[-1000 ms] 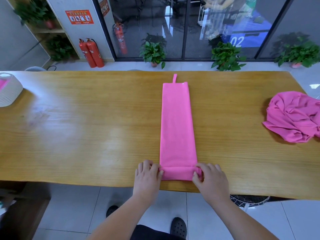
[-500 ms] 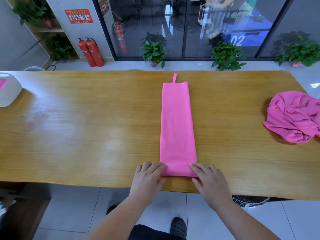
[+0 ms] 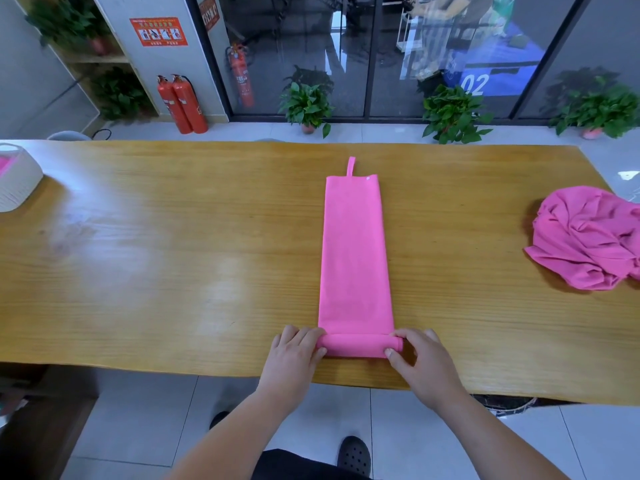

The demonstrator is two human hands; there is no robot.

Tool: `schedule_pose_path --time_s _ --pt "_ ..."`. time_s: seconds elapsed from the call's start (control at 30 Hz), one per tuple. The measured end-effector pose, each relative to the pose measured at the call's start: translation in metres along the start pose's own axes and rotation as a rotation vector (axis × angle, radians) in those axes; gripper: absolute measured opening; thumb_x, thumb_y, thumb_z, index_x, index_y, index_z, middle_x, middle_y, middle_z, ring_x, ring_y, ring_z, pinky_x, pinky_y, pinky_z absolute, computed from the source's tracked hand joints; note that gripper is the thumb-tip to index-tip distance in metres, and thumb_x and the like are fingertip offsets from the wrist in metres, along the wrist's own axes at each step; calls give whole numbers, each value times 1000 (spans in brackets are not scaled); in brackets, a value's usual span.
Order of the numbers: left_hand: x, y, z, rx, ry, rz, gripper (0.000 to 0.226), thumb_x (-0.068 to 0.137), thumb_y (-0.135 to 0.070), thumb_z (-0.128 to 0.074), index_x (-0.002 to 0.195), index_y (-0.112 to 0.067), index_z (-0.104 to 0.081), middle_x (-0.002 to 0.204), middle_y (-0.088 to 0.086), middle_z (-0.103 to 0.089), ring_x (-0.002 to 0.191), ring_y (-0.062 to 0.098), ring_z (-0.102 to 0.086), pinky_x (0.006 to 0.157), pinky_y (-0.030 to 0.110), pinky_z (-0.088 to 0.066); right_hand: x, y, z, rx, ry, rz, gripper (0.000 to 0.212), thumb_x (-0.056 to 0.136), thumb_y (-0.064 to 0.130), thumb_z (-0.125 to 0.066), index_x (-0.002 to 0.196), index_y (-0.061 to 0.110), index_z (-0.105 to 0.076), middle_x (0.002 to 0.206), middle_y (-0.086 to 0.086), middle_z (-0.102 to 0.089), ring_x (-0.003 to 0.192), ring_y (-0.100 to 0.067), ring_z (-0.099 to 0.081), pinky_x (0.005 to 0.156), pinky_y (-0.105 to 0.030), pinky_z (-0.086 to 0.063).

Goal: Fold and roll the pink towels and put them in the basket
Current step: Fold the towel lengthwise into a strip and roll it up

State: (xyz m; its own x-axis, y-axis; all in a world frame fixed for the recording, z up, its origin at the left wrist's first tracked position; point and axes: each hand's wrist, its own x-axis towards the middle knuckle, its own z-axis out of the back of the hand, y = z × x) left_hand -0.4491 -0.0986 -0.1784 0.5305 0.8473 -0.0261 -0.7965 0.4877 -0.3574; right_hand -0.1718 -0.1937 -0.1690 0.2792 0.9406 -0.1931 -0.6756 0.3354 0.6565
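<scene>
Since half a second ago, the flat turned-over end has become a rounder roll, and both hands have gone from lying flat on it to curling round its ends. The left hand grips the left end, its fingers curled over the top. The right hand pinches the right end between thumb and fingers.

The roll lies crosswise between the fingers. The rest of the folded pink towel stretches straight away from them and ends in a hanging loop. The roll therefore probably has to travel forward, with both hands equally near.

The wooden desk is smooth and glossy. Crumpled pink towels lie well off to the right of the fingers, and the white basket sits well off to their left. Beyond the desk stand potted plants, fire extinguishers and glass doors.
</scene>
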Motion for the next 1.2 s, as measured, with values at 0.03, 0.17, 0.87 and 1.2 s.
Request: schedule_pose_path --time_s 0.03,0.17,0.87,1.2 --pt "1 0 0 14 14 -17 41 110 -46 -30 140 -32 -54 126 -20 -60 111 12 -44 97 30 -41 1 -1 -1 2 -2 11 30 90 58 -66 117 44 -64 109 27 -49 106 -1 -51 85 -29 -51" --pt "12 2 6 19 49 -18 42 110 -46 -30 140 -30 -54 130 -16 -55 117 15 -44 102 32 -40 12 -3 0 41 -10 -11 31 89 56 -71 116 41 -68 109 30 -41 113 6 -42 90 -27 -46" --pt "32 1 19 56 1 -75 51 87 -39 -79 135 -35 -63 133 -23 -58 102 11 -60 85 28 -49 28 -7 5 -491 -158 355 49 86 52 -78 131 38 -68 130 27 -59 102 -9 -52 82 -29 -51" --pt "36 -5 35 -157 171 102 37 108 -49 -44 143 -38 -46 135 -21 -56 111 14 -62 84 33 -50 36 -3 22 -17 79 9 41 93 55 -69 133 57 -56 121 20 -56 107 -1 -51 95 -30 -47"
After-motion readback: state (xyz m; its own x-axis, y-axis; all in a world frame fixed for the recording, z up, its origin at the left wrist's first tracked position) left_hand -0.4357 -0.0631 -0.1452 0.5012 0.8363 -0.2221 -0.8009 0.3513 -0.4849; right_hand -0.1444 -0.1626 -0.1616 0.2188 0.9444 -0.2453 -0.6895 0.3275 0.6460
